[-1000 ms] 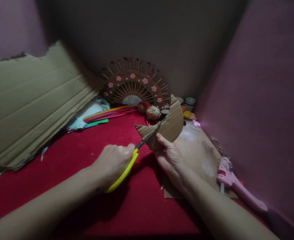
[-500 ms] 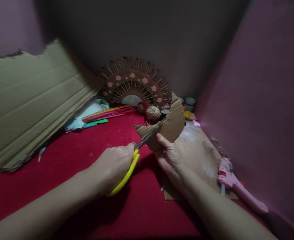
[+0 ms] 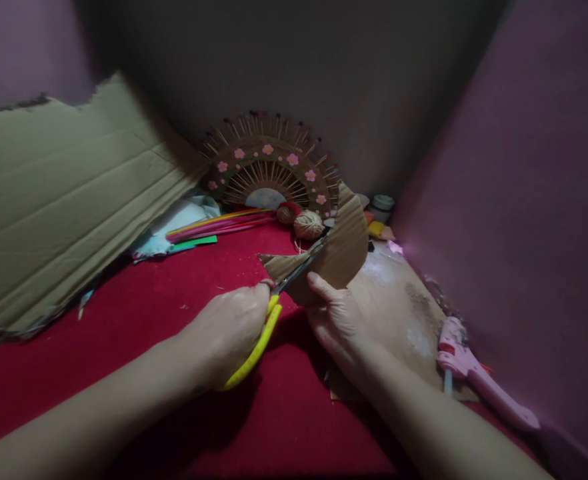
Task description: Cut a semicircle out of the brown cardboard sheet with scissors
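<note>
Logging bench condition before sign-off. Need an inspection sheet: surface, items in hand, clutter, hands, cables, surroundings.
Surface: red surface, pale specks; stained board at right.
Items in hand: yellow-handled scissors, blades at the curved cardboard piece.
Clutter: large cardboard sheet at left; coloured strips, yarn balls and flowered fan-shaped piece at back; pink glue gun at right.
Hands: left hand grips the scissors; right hand holds the cardboard piece.
Cables: cannot tell; dim beyond the glue gun's handle.
Surroundings: purple wall at right, dark wall behind.
</note>
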Available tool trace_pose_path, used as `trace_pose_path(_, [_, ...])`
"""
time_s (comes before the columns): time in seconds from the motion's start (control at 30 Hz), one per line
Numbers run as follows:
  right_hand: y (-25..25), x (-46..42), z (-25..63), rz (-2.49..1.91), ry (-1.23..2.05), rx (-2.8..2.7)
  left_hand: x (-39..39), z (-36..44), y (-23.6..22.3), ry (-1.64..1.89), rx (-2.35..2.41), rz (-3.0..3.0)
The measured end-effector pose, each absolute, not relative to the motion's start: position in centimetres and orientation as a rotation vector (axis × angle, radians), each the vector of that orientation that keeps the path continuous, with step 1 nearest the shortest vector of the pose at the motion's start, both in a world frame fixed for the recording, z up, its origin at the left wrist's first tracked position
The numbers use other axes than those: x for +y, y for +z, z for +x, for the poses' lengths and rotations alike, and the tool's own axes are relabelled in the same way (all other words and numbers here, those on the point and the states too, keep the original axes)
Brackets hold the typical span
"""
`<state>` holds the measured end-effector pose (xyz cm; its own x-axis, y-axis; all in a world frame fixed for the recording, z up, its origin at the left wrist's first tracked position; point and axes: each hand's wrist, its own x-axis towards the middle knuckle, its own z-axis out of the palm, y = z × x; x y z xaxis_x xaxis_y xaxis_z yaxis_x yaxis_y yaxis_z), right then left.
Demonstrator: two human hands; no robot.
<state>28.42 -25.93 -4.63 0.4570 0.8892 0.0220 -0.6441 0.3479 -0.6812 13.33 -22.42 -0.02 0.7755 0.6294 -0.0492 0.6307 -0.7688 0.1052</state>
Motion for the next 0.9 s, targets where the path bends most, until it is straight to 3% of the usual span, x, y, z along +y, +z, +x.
trace_pose_path(0.9, [-4.92,-26.03,27.93,-0.652,1.025,-0.387,-22.7,13.66,0.11,-0.169,1.119,3.034])
